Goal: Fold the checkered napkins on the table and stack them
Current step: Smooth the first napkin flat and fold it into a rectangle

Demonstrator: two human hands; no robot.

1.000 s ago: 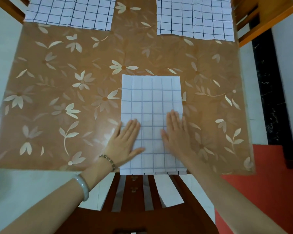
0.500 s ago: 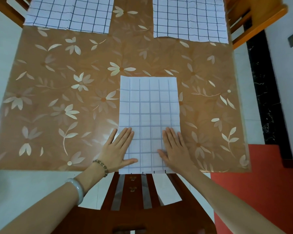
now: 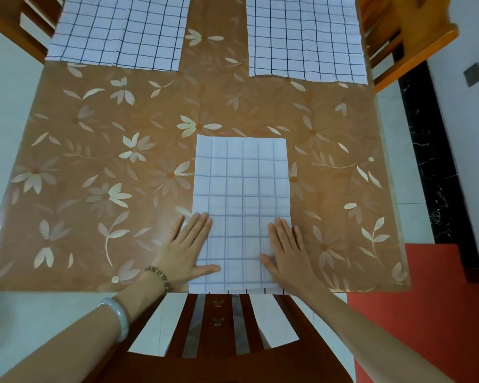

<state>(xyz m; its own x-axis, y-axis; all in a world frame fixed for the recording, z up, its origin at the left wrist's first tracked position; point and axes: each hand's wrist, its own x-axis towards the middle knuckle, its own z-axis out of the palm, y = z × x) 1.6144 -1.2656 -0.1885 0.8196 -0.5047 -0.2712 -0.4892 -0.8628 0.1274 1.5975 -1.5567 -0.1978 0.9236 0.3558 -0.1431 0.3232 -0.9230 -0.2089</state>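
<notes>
At the upper left an unfolded napkin [image 3: 116, 31] lies flat. At lower centre the left hand [image 3: 188, 250] rests with fingers straight and close together on the left edge of the folded napkin [image 3: 242, 189]. The right hand [image 3: 285, 252] presses its right edge likewise. This one looks partly folded. Another open napkin [image 3: 304, 37] waits at the upper right, and no stack exists yet. The folded napkin's near edge meets the rim of the surface [image 3: 94, 161], with bare room on both sides.
</notes>
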